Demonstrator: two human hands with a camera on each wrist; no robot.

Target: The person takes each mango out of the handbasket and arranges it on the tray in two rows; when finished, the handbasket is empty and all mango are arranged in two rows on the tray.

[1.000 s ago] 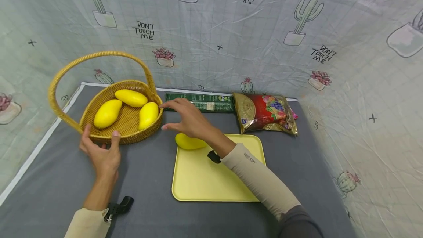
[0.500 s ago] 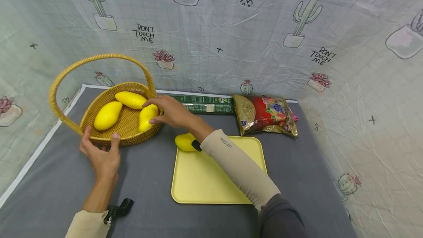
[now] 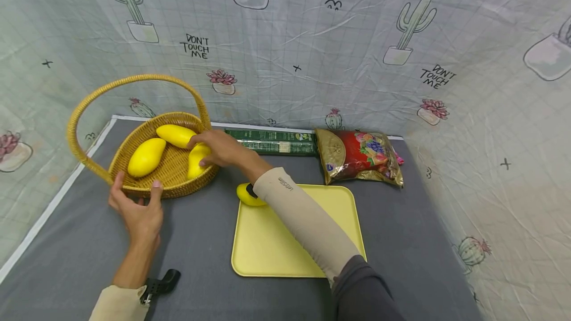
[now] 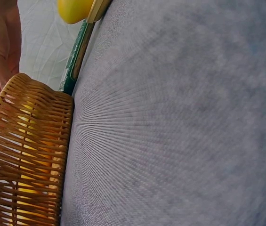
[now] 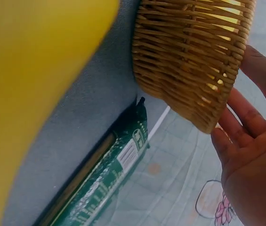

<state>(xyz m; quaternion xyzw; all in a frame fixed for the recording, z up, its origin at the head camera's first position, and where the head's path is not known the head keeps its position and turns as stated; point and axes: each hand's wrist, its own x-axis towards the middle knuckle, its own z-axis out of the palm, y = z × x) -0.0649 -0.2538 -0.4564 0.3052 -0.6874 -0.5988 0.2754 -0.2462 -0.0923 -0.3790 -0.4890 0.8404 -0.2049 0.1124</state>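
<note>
A wicker basket (image 3: 178, 192) with a tall hoop handle stands at the left of the table. My left hand (image 3: 140, 214) holds its near rim, thumb at the edge and fingers around the left side. Inside lie a yellow mango (image 3: 146, 157) on the left, another mango (image 3: 175, 135) at the back, and a third mango (image 3: 196, 165) on the right. My right hand (image 3: 223, 148) reaches over the right rim and grips this third mango, fingers on its far side and thumb near. In the right wrist view its fingertips are hidden behind the basket wall (image 5: 184, 56).
A yellow tray (image 3: 276, 241) lies in the middle, with one more mango (image 3: 250, 196) on its far left corner beneath my right wrist. Behind it are a long green packet (image 3: 281, 142) and a gold and red bag (image 3: 357, 155). A patterned cloth (image 3: 290, 38) hangs behind the table.
My right hand has moved left from beside the basket, over its rim, and closed around the right mango. The left hand has stayed at the basket's near rim.
</note>
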